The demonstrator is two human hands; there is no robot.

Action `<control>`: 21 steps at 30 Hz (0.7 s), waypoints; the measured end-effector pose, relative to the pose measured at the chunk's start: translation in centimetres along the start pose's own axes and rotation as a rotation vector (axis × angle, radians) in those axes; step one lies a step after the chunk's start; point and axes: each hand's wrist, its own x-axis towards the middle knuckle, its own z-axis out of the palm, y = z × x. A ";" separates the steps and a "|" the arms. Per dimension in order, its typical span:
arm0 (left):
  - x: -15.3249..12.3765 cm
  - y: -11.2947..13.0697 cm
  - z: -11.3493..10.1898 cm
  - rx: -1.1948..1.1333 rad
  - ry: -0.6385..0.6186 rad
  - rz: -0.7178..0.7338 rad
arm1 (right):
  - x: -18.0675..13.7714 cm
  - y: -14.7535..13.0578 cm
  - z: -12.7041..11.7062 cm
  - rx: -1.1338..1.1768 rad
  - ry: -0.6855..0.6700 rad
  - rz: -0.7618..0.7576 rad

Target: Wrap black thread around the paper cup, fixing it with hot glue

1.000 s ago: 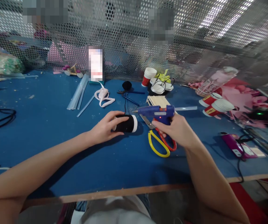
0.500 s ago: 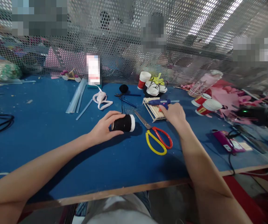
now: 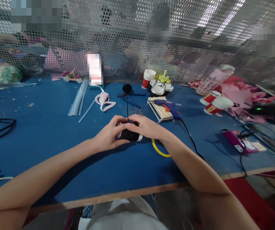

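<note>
A small cup [image 3: 130, 135] wrapped in black yarn, white at its right end, lies on its side between my hands. My left hand [image 3: 110, 132] is wrapped round its left end. My right hand [image 3: 145, 126] grips it from above and from the right, fingers over the wrapped part. From the cup a black strand leads back to a ball of black yarn [image 3: 127, 88]. Under my right wrist are scissors, mostly hidden; a yellow handle [image 3: 158, 150] shows. A blue hot glue gun [image 3: 168, 105] rests on a small rack of wooden sticks [image 3: 161, 112].
Pliers [image 3: 131, 97] lie beside the yarn ball. Left of them are white ribbon [image 3: 104, 101], clear glue sticks [image 3: 78, 99] and a propped phone [image 3: 94, 68]. Paper cups [image 3: 218, 105] and a purple box [image 3: 239, 141] are on the right. A perforated metal screen [image 3: 125, 41] stands behind.
My right hand has let go of the glue gun, leaving it on the stick rack, and has come left onto the black cup. My left hand still holds the cup.
</note>
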 end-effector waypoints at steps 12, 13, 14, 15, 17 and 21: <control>-0.1 -0.1 0.6 -0.312 0.036 -0.271 | -1.2 0.1 -0.6 0.244 0.315 0.086; 0.0 0.0 0.6 -0.338 0.019 -0.296 | -1.3 -0.1 -0.9 0.240 0.353 0.097; 0.0 0.0 0.6 -0.369 0.002 -0.321 | -1.4 -0.2 -1.1 0.242 0.390 0.112; 0.0 0.1 0.6 -0.410 -0.015 -0.348 | -1.6 -0.2 -1.4 0.247 0.422 0.129; 0.1 0.2 0.6 -0.510 -0.046 -0.408 | -1.7 -0.1 -1.7 0.252 0.465 0.163; 0.2 0.5 0.4 -0.655 -0.087 -0.475 | -1.7 0.5 -1.9 0.184 0.524 0.183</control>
